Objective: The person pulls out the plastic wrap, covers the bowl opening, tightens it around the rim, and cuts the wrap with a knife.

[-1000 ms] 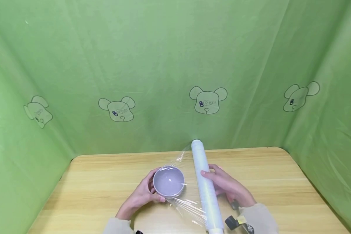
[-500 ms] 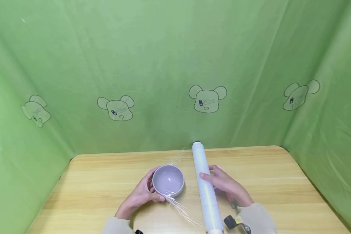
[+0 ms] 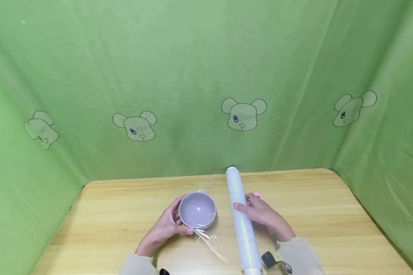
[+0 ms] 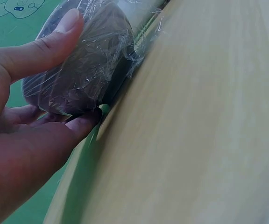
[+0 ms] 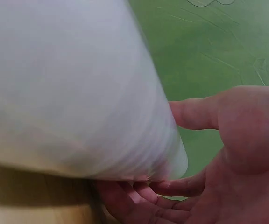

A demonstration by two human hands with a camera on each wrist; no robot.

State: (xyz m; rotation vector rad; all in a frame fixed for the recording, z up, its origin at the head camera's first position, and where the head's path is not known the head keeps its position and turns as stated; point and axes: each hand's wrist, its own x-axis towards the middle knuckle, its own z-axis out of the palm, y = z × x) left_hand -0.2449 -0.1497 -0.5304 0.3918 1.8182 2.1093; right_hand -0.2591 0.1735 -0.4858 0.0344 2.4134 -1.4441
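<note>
A lilac bowl point(image 3: 197, 209) tilts towards me at the middle of the table. My left hand point(image 3: 166, 225) grips its left side, thumb at the near rim and fingers around the wall. Clear cling film point(image 3: 210, 244) trails from the bowl beside that thumb in a gathered, shiny strip. In the left wrist view, wrinkled film point(image 4: 106, 46) clings to the bowl's outside. To the right lies a long white roll of cling film point(image 3: 242, 225), pointing away from me. My right hand point(image 3: 263, 214) holds it midway, thumb on top; in the right wrist view the fingers point(image 5: 125, 196) curl under it.
A pink object point(image 3: 257, 194) peeks out behind the right hand, and a red one point(image 3: 270, 230) shows under the right wrist. The wooden table point(image 3: 124, 214) ends at a green curtain point(image 3: 189, 76) behind and at both sides.
The film stretched wide between bowl and roll has gone slack and gathered into a narrow strip, with its visible end now short of the roll. Both hands stay almost in place.
</note>
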